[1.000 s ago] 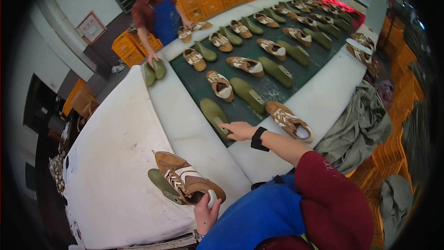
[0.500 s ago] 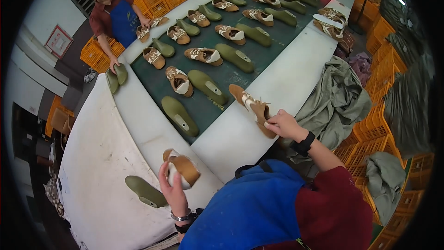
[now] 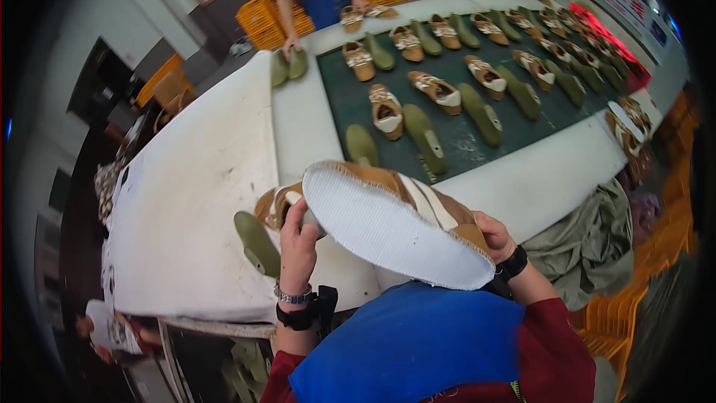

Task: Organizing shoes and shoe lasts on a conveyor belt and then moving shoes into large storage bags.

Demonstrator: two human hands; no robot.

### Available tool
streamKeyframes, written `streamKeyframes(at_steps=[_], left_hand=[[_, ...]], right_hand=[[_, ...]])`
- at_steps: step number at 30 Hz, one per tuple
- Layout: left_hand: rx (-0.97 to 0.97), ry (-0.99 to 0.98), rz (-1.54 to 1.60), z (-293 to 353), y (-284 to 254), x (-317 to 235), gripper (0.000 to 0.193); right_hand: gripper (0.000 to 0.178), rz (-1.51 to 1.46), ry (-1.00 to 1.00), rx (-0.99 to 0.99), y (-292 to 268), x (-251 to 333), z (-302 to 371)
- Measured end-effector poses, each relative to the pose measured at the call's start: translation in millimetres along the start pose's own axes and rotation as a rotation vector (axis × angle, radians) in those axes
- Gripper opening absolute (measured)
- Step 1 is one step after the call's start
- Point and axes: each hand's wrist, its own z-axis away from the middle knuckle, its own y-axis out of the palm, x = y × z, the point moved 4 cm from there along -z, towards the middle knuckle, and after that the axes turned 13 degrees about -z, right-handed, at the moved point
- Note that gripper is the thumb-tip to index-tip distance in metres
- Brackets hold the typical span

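My right hand (image 3: pixel 494 237) grips the heel end of a brown and white shoe upper (image 3: pixel 440 205). It is tilted so that its white ribbed underside (image 3: pixel 395 227) faces me. My left hand (image 3: pixel 297 250) is upright beside its toe end, fingers curled at a second brown and white shoe upper (image 3: pixel 274 203), which it appears to hold. The larger upper hides part of that one. Just left of my left hand, a green shoe last (image 3: pixel 256 242) lies on the white-covered table (image 3: pixel 201 179).
Shoes and green lasts (image 3: pixel 424 138) stand in rows on the dark green belt (image 3: pixel 350 108). Across the table, a co-worker's hand (image 3: pixel 294 51) touches a pair of green lasts. Grey-green cloth (image 3: pixel 582 239) and orange crates (image 3: pixel 608 321) are at right. More lasts (image 3: pixel 250 366) lie below the table's near edge.
My right hand has lifted its upper off the white ledge and turned its underside toward me, close to my left hand. The view has swung, so the belt appears farther right.
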Motion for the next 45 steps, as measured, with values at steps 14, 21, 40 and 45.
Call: streamKeyframes(at_steps=[14,21,40,45], left_hand=[[-0.343,-0.239,-0.158,13,-66,42,0.024],[-0.166,-0.279,-0.259,21,-41,53,0.032],[0.063,-0.235,-0.045,32,-5,10,0.047],[-0.142,-0.103,-0.4,31,-19,21,0.045]], right_hand=[[0.02,0.956,0.149,0.162,72,-3,-55],[0.016,2.024,-0.788,0.476,145,-41,-65],[0.043,1.587,-0.588,0.229,119,-62,-110],[0.033,1.578,-0.758,0.143,126,-62,-110]])
